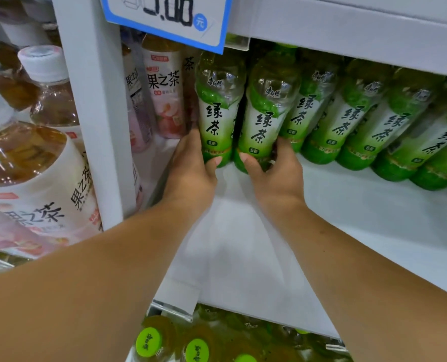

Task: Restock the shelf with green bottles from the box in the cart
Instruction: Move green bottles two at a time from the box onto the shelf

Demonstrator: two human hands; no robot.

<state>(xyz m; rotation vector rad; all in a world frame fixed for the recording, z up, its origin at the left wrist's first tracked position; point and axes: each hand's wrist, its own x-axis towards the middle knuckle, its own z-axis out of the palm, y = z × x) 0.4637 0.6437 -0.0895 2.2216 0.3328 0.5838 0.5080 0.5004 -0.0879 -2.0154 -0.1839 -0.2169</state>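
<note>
Gripping low on a green-labelled clear plastic tea bottle (218, 111), the left hand (191, 168) wraps its base; just beside it, the right hand (274, 171) clasps a matching second green bottle (265, 118). Both stand on the white shelf (347, 205), leftmost in the green row (374, 121).

left hand (191, 168): bare, no glove | right hand (274, 171): bare | forearms: sleeveless (nothing worn in view)

Bottle and hand count at the shelf
Seven green bottles (218, 111) stand in the row, two hands (191, 168) reach in, three green caps (149, 342) show below, one price card (164, 19) hangs above
</note>
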